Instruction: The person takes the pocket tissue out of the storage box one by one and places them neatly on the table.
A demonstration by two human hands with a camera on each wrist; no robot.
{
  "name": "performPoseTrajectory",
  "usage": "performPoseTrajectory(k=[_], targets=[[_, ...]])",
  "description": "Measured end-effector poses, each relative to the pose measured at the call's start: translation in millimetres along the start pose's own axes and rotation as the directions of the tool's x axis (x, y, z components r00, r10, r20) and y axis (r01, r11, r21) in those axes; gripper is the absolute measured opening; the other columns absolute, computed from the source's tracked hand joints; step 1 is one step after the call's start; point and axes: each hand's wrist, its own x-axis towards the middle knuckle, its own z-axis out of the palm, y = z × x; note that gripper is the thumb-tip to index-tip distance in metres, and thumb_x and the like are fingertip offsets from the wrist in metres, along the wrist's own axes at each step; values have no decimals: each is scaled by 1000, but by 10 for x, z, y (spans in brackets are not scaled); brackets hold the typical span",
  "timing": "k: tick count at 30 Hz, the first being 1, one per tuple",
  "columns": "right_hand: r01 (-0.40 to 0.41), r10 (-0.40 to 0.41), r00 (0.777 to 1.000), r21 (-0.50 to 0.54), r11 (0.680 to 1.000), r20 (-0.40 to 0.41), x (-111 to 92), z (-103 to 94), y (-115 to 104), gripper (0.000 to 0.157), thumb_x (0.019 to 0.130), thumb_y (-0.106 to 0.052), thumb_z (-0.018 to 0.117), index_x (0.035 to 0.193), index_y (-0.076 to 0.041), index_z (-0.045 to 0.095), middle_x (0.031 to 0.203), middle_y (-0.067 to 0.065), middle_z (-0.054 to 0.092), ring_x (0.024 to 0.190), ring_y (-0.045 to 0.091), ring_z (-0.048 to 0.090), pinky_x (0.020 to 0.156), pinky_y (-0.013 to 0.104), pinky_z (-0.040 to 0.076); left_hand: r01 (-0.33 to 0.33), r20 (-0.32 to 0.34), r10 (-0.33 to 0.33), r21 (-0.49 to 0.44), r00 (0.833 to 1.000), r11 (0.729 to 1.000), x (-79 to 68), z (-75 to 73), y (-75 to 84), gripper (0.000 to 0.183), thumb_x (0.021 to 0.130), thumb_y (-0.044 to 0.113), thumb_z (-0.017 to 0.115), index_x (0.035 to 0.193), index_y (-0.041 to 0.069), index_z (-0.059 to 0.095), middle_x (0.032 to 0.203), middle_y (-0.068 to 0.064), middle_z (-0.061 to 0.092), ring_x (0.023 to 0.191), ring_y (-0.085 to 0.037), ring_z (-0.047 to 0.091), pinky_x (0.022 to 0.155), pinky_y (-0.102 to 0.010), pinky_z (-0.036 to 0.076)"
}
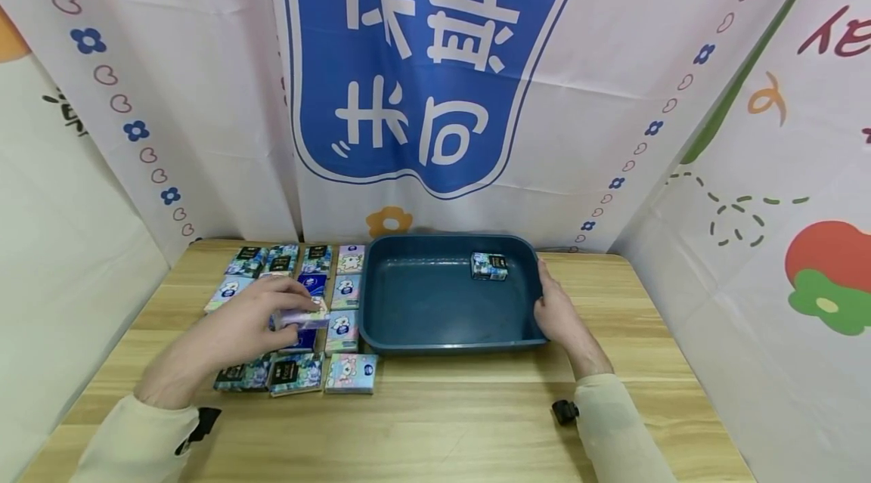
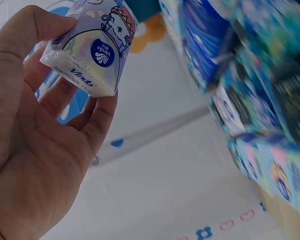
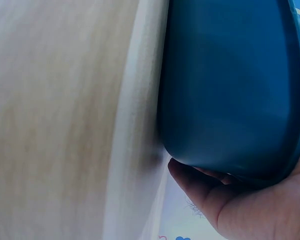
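My left hand (image 1: 261, 317) pinches a purple pocket tissue pack (image 2: 92, 47) between thumb and fingers, above several other packs on the table. Its Vinda logo and cartoon print show in the left wrist view. At the right end of a dark blue plastic tub (image 1: 435, 348), my right hand (image 1: 561, 313) grips the wall, its fingers along the outside. The right wrist view shows the hand (image 3: 260, 207) against the tub's end (image 3: 230, 100). One blue-green tissue pack (image 1: 489, 266) lies inside the tub, at the back right.
Rows of tissue packs stand left of the tub, among them a pink one (image 1: 350, 374) by its front left corner and a dark floral one (image 1: 296, 373). The wooden table (image 1: 435, 422) meets a printed white curtain (image 1: 224, 90) at the back.
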Motion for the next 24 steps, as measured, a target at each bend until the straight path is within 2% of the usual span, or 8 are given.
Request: performPoseTrajectory(k=[4, 7, 8, 10, 14, 17, 20, 24], targets=[[1, -1, 1000, 9, 1000, 1, -4, 10, 1, 82, 113, 8, 36, 187, -1, 1, 196, 29, 9, 182, 54, 13, 150, 67, 12, 20, 8, -20, -17, 1000, 1000, -131, -18, -139, 37, 91, 9, 90, 128, 19, 89, 143, -11, 79, 139, -48, 71, 116, -76, 60], [4, -4, 1000, 13, 1000, 1, -2, 12, 5, 83, 113, 9, 35, 187, -1, 0, 196, 29, 8, 182, 54, 13, 150, 67, 12, 22, 3, -22, -23, 1000, 999, -236, -23, -250, 38, 90, 10, 90, 127, 19, 88, 145, -14, 78, 139, -52, 70, 114, -78, 59], [5, -5, 1000, 13, 1000, 0, 0, 12, 8, 83, 113, 9, 35, 187, -1, 0, 196, 29, 8, 182, 54, 13, 150, 67, 11, 25, 1, -25, -19, 1000, 1000, -271, -24, -286, 39, 90, 10, 91, 127, 20, 88, 146, -15, 77, 139, -51, 70, 114, -76, 61], [5, -5, 1000, 13, 1000, 0, 2, 12, 11, 83, 113, 9, 35, 187, 0, 0, 196, 29, 8, 182, 54, 13, 150, 66, 11, 26, -4, -26, -13, 1000, 1000, -332, -27, -354, 40, 88, 10, 91, 127, 21, 88, 143, -11, 77, 128, -40, 73, 104, -61, 66], [3, -3, 1000, 12, 1000, 0, 4, 10, 17, 83, 113, 8, 35, 187, -1, 0, 196, 29, 8, 182, 53, 12, 150, 66, 11, 54, -3, -54, -6, 999, 999, -449, -51, -464, 43, 85, 8, 92, 125, 24, 88, 140, -8, 78, 122, -30, 73, 91, -34, 63], [5, -5, 1000, 13, 1000, 0, 7, 8, 22, 82, 113, 8, 35, 187, -1, 0, 196, 28, 8, 183, 53, 12, 150, 66, 12, 54, -14, -54, 3, 998, 999, -536, -70, -533, 44, 83, 6, 93, 123, 24, 88, 136, -7, 79, 121, -32, 74, 88, -31, 60], [5, -5, 1000, 14, 1000, 0, 11, 8, 27, 82, 114, 7, 35, 187, -2, 1, 197, 28, 8, 183, 52, 13, 150, 66, 14, 44, -37, -43, 30, 998, 999, -626, -83, -595, 45, 79, 5, 95, 120, 24, 89, 133, -6, 80, 122, -37, 75, 90, -37, 62], [5, -5, 1000, 17, 1000, -1, 15, 8, 32, 82, 114, 7, 36, 188, -1, 2, 197, 28, 8, 183, 51, 14, 150, 66, 14, 74, -29, -73, 33, 997, 997, -748, -104, -687, 48, 77, 4, 95, 120, 26, 89, 133, -7, 80, 121, -41, 76, 88, -36, 61]])
